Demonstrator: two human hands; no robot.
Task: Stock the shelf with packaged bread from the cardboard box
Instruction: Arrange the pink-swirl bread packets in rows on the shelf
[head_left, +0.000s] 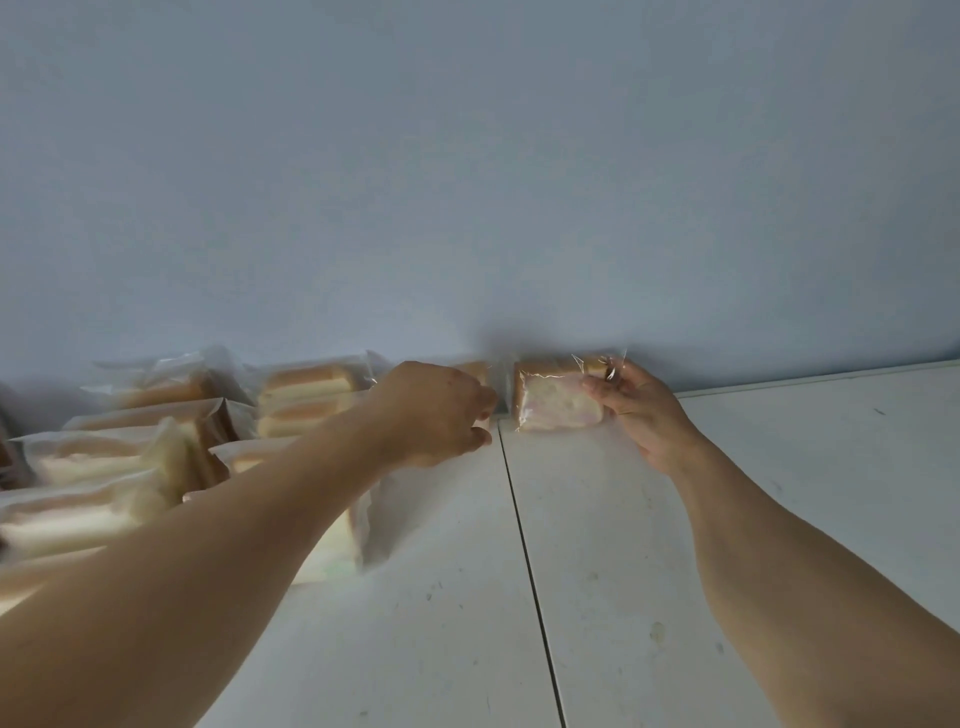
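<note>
Pale blue-grey wall (467, 156) filling the upper half of the view, meeting a white shelf (623, 519) along the far edge. Dark seam (524, 545) running front to back through the white surface, splitting it into two panels; scuffs and small marks scattered over both.

Right hand (641, 410) reaching to the back of the right panel, fingers (597, 385) curled around the right end of a packaged bread (558, 397) in clear wrap: browned crust on top, pale cut face toward the camera. Package down at the shelf surface, close against the wall, just right of the seam. Crinkled film (602, 364) sticking up above the fingertips.

Left hand (436, 410) at the seam, just left of that package, back of the hand up, fingers bent downward and together. Whether anything is pinched beneath: cannot tell, fingertips blurred and partly hidden. Sliver of another wrapped loaf (475, 370) visible just behind the knuckles.

Stacked bread packages (306, 395) crowding the left panel, in rows from the wall to the near edge, some piled two high, most blurred. Left forearm crossing over the nearest of them.
</note>
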